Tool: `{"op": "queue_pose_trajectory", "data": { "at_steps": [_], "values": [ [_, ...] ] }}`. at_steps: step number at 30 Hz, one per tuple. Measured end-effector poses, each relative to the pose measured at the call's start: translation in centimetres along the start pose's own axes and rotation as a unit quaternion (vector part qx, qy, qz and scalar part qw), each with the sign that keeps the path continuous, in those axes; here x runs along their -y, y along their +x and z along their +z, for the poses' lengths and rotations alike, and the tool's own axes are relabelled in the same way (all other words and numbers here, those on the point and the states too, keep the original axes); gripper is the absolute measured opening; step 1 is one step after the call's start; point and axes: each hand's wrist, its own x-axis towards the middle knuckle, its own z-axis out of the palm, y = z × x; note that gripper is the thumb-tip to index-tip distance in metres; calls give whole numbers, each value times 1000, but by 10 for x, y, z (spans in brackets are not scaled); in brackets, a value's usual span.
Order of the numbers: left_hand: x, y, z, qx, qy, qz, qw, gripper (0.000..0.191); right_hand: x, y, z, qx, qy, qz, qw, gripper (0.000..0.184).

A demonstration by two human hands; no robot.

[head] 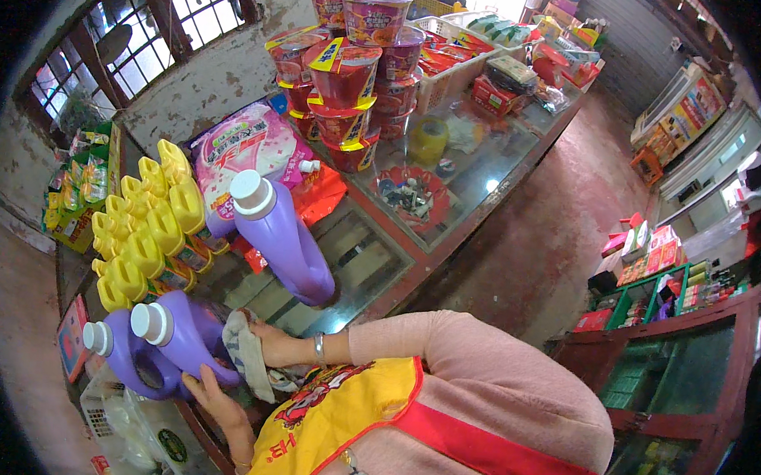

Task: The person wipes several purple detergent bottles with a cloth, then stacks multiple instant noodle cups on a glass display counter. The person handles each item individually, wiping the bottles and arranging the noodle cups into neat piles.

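Observation:
A grey-and-white cloth [248, 358] is bunched in my right hand [278, 347], up against the base end of a purple jug with a white cap [185, 330]. The fingertips of my left hand [217, 404] rest spread on the side of that jug, not closed around it. Beside it stands a second purple jug [130, 353], partly hidden. A third purple jug [286, 242] stands apart on the glass-topped counter [367, 253]. Several yellow bottles [149, 225] stand grouped in rows near the jugs.
Stacked instant noodle tubs [344, 74] and a detergent bag [250, 147] occupy the wall side. A red dish [411, 197] and a tape roll [429, 137] sit by the counter's edge. Plastic baskets [450, 70] hold packets farther back. A white crate [170, 430] is low beside me.

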Motion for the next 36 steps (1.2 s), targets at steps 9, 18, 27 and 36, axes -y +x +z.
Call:
{"op": "queue_pose_trajectory", "data": {
  "at_steps": [9,18,27,36],
  "values": [
    [-6,17,-25,37,-83,-80,993,38,65,-30,-10,-20,-99,-117,988,56],
    [21,77,-98,142,260,70,953,33,96,-32,-16,-39,-24,-174,984,59],
    [-21,154,-55,309,51,91,945,79,124,-7,-5,-42,-276,-326,903,88],
    [-52,157,-26,459,155,192,854,83,93,-9,-10,-9,-305,-469,829,57]
  ]
}}
